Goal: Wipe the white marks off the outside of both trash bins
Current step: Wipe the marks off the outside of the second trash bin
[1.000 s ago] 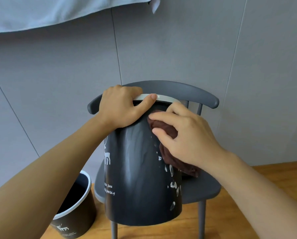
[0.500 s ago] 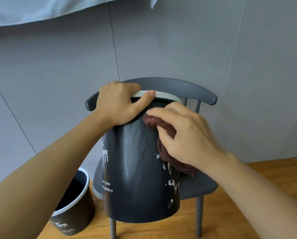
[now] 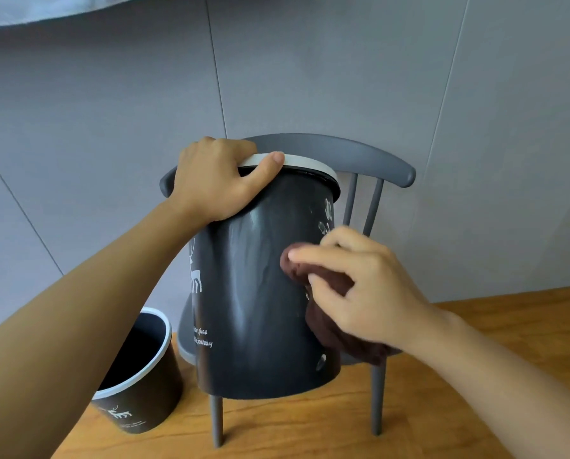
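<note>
Left hand (image 3: 215, 180) curled over the white rim of the dark bin (image 3: 260, 293) tilted on the grey chair (image 3: 369, 167), thumb along the rim's edge; right hand (image 3: 359, 286) pinching a brown cloth (image 3: 330, 313) and pressing it to the bin's smooth, glossy side. White marks (image 3: 325, 223) smeared near the rim above the cloth, another low by the base. Second bin (image 3: 141, 379) upright on the wooden floor (image 3: 310, 429) at left, its inside dark.

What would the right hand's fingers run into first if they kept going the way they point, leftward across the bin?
Probably only more of the dark bin wall; the right hand presses the brown cloth against it, so depth is hard to judge.
</note>
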Tool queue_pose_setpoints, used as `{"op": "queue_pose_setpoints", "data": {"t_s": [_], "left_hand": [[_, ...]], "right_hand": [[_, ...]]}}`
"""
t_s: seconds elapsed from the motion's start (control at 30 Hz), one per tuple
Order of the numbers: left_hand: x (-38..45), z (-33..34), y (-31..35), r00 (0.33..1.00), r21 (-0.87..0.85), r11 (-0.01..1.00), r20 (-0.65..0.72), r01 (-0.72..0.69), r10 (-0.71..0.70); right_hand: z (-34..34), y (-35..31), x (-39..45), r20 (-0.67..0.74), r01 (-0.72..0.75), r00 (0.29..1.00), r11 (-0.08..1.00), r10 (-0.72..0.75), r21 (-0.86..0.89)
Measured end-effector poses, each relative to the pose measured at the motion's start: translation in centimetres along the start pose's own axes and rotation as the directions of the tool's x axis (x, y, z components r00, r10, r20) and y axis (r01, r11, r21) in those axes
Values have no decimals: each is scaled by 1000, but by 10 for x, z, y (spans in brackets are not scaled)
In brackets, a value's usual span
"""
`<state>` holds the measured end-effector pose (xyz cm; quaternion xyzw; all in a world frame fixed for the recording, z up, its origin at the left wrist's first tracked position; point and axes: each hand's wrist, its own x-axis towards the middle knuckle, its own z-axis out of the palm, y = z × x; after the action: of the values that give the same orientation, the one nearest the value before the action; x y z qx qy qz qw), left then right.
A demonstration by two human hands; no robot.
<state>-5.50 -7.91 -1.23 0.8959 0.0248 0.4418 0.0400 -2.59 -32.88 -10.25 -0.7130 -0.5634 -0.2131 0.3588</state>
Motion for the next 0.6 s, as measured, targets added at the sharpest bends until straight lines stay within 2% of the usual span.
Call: {"op": "queue_pose_setpoints", "data": {"t_s": [0.1, 0.2, 0.4, 0.47, 0.6], "left_hand": [[0, 0, 0, 1000, -8, 1000, -4, -10, 10], [0, 0, -3, 1000, 6, 1000, -3, 3, -3], [-2, -1, -4, 1000, -20, 1000, -5, 2, -2], [-2, -2, -2, 1000, -13, 1000, -8, -12, 11], [-1, -3, 2, 999, -9, 999, -7, -35, 35]], "right_hand": [[-1, 0, 23, -68, -55, 996, 998, 52, -42], [3, -3, 11, 26, 22, 999, 997, -20, -75], [8, -15, -34, 213, 113, 971, 994, -112, 7], [4, -15, -22, 169, 119, 979, 993, -117, -2], [-2, -12, 23, 13, 30, 999, 998, -29, -47]]}}
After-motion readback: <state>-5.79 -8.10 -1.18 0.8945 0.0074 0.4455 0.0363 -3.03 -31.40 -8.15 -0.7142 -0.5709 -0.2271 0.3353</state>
